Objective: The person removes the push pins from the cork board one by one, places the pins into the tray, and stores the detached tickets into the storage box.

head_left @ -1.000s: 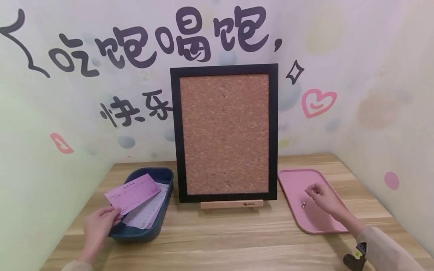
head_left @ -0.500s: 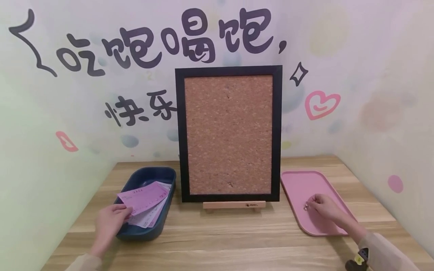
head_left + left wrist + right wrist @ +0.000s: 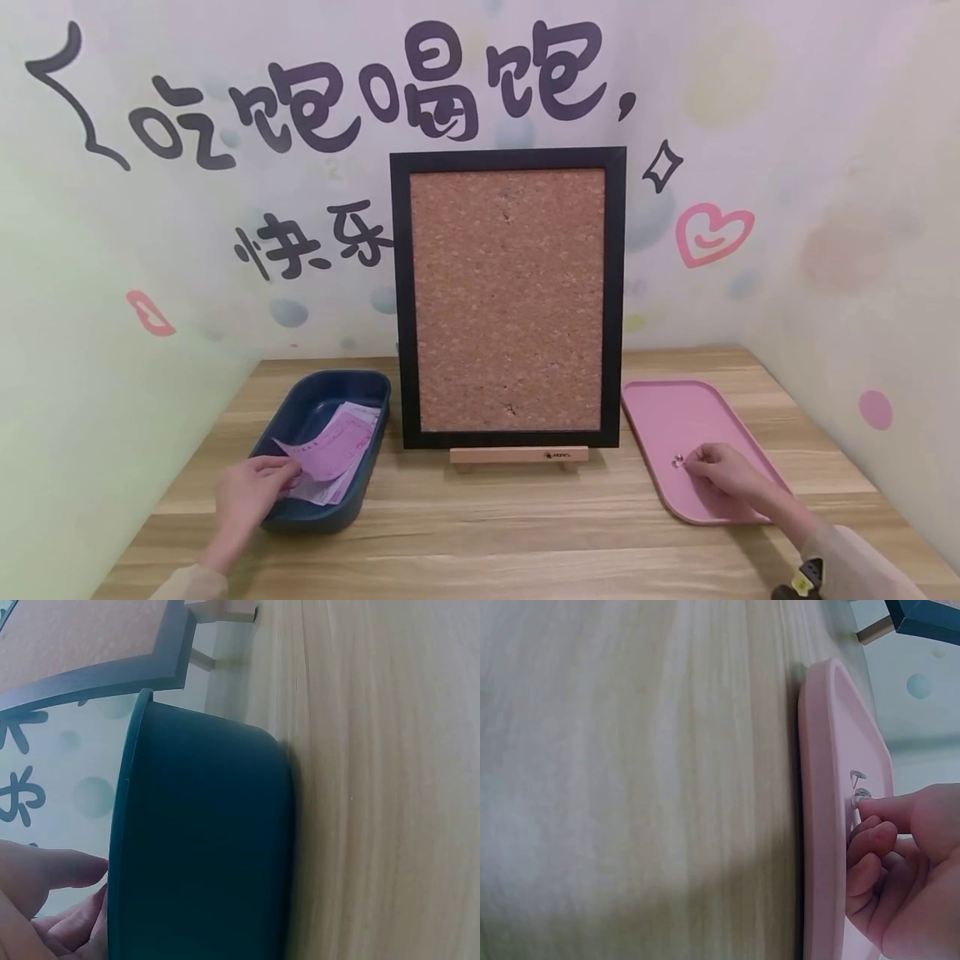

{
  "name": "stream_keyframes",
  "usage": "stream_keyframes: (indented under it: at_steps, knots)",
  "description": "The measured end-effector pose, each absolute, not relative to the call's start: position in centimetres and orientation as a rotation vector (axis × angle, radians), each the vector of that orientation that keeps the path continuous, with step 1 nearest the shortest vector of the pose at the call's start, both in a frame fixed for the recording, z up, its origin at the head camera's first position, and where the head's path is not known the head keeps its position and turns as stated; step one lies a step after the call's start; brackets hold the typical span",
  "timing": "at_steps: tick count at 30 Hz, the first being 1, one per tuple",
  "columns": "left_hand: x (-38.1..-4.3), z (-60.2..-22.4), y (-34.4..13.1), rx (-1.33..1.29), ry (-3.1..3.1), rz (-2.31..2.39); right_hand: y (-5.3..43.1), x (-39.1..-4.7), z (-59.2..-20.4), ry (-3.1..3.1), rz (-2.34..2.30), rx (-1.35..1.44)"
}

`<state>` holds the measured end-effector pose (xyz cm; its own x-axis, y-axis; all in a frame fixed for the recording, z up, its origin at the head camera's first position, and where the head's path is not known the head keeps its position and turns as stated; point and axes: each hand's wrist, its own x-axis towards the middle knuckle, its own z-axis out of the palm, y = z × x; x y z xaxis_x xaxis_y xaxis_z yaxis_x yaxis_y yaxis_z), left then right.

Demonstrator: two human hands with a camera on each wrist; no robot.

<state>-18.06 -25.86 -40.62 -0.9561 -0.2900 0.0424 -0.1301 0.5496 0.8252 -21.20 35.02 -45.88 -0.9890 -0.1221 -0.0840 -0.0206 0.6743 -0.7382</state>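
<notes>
My left hand (image 3: 251, 496) pinches the near left corner of a pink printed paper slip (image 3: 337, 446), which bends over more slips in the dark blue bin (image 3: 322, 518). In the left wrist view the bin wall (image 3: 202, 825) hides the slips, and the thumb and fingers (image 3: 75, 866) show at the rim. My right hand (image 3: 723, 473) is low over the pink tray (image 3: 675, 408), fingers curled. In the right wrist view its thumb and forefinger pinch a silver thumbtack (image 3: 861, 796); another thumbtack (image 3: 857, 777) lies just beyond. Fingers partly hide the pinch.
A black-framed cork board (image 3: 510, 300) stands upright on a small wooden easel (image 3: 517, 454) between bin and tray, before a decorated wall (image 3: 315, 192). Everything rests on a wood-grain table (image 3: 480, 525). A black object (image 3: 798, 583) sits by the right sleeve.
My left hand has moved slightly right and lowered the pink slip, which now bends toward the bin. The right hand has come down to the thumbtacks. The head view has shifted slightly.
</notes>
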Motion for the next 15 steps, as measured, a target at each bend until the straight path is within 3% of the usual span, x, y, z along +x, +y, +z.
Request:
stream_keyframes:
  at_steps: [15]
  knots:
    - [-18.8,-40.3,-24.8,0.258,-2.615,-1.325,35.9,-21.4,-44.6,2.747,-1.142,-0.163]
